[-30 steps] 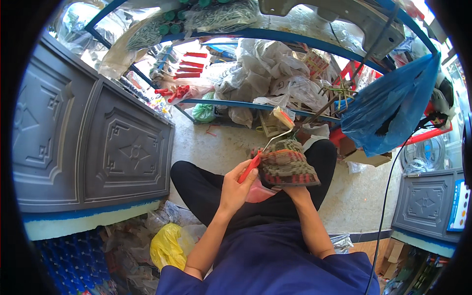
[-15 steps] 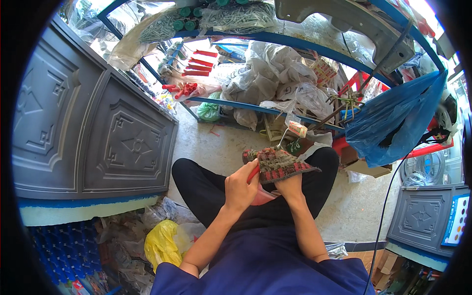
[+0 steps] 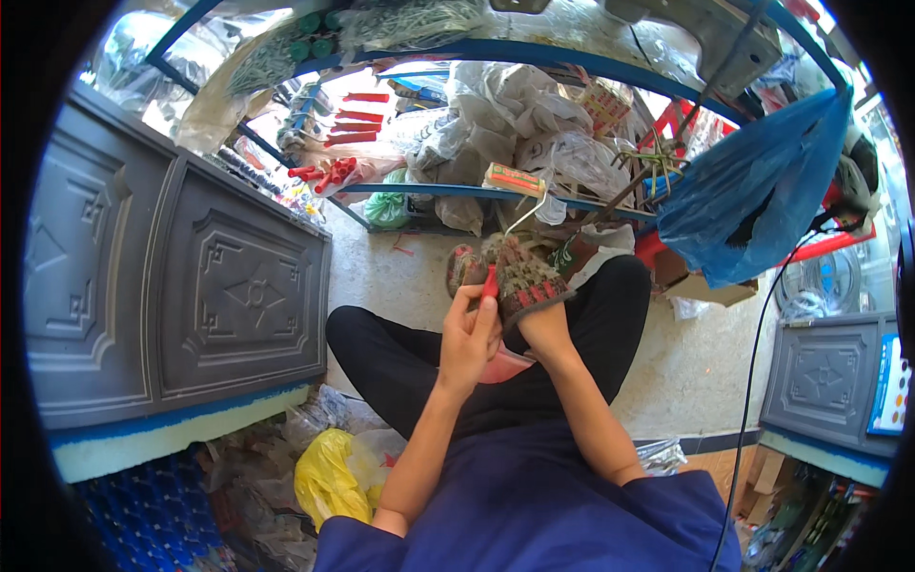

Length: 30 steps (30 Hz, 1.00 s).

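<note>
My left hand (image 3: 467, 334) is closed round the red handle of a small paint roller (image 3: 490, 282), its thumb pressed along the grip. From the handle a bent white wire rises to the roller's wrapped head, which has an orange and pale label, held out ahead of my knees. A thick knitted mitt (image 3: 530, 283), brown with red patches, covers my right hand (image 3: 545, 330) down to the wrist. The mitt lies against the roller where handle and wire meet. My right fingers are hidden inside. Below my hands, a pinkish-red piece (image 3: 505, 366) lies at my lap, partly covered.
Ahead stands a blue-framed shelf (image 3: 457, 191) with plastic bags and several red-handled rollers (image 3: 355, 126). A blue bag (image 3: 762, 195) hangs at the right, near a black cable (image 3: 760, 353). Grey panelled cabinets (image 3: 238, 286) stand left. A yellow bag (image 3: 331, 477) lies beside me.
The roller's head has risen and swung left, with its label now facing up. The mitt has turned from broad and flat to more upright and bunched, and my left hand tilts upward.
</note>
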Each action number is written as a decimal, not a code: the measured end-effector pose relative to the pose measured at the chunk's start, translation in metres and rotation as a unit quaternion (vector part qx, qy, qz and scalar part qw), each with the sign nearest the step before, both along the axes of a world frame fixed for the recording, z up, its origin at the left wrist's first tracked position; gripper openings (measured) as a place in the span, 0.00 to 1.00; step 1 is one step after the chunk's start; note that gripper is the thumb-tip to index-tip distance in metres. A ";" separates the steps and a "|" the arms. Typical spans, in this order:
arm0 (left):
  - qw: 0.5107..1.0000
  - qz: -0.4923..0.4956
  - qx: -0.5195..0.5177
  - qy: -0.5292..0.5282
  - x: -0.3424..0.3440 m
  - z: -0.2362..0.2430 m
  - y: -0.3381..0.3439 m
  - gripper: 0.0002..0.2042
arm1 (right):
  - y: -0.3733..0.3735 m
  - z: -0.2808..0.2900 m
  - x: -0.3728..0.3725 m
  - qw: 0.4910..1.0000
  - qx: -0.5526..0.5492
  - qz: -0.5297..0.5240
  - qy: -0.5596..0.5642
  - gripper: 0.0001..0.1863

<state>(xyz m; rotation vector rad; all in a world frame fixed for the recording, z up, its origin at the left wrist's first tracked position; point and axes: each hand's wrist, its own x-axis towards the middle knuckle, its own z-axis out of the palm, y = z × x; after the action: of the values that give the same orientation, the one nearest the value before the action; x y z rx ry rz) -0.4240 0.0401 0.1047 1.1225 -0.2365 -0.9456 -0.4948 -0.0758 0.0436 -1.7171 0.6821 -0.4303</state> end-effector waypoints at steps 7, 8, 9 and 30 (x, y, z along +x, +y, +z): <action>0.996 0.006 0.014 -0.084 -0.011 -0.001 0.022 0.10 | -0.008 0.071 0.006 0.976 0.149 0.030 -0.157 0.19; 0.995 -0.011 0.012 -0.095 -0.008 0.000 0.023 0.10 | -0.011 0.077 0.006 0.981 0.110 0.059 -0.147 0.18; 0.994 -0.029 0.009 -0.105 -0.005 0.003 0.023 0.10 | -0.012 0.079 0.005 0.981 0.113 0.061 -0.144 0.18; 0.964 -0.005 0.074 -0.255 0.006 0.002 0.039 0.12 | -0.029 -0.001 -0.055 0.949 -0.306 -0.032 -0.064 0.25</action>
<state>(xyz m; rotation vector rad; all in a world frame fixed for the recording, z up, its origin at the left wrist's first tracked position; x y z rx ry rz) -0.4182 0.0788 0.1071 1.4945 -0.5974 -0.6754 -0.5499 -0.1049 0.0421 -2.2252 0.5395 -0.8572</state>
